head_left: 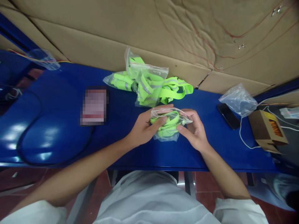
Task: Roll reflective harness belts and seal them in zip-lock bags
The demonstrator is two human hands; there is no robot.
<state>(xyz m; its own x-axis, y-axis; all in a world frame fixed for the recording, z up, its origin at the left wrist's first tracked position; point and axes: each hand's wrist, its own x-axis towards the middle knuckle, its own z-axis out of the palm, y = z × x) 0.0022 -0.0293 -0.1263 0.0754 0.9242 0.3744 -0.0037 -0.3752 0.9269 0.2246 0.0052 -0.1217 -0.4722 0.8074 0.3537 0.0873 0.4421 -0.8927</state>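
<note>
A clear zip bag (165,137) with a folded lime-green reflective strap (171,126) inside is held between my two hands over the blue table. My left hand (143,127) grips its left side, the thumb pressed on the front. On the right side, my right hand (195,130) has its thumb at the front and its fingers behind the bag's upper edge. Just beyond lies a pile of bagged lime-green straps (149,84), with a loose loop of strap (178,88) spilling out to the right.
A pixelated, dark-edged device (94,107) lies on the left with a black cable (21,133). To the right are a black phone (228,115), a crumpled clear bag (240,99) and an open cardboard box (267,127). A cardboard panel (105,37) rises behind the blue table (144,157).
</note>
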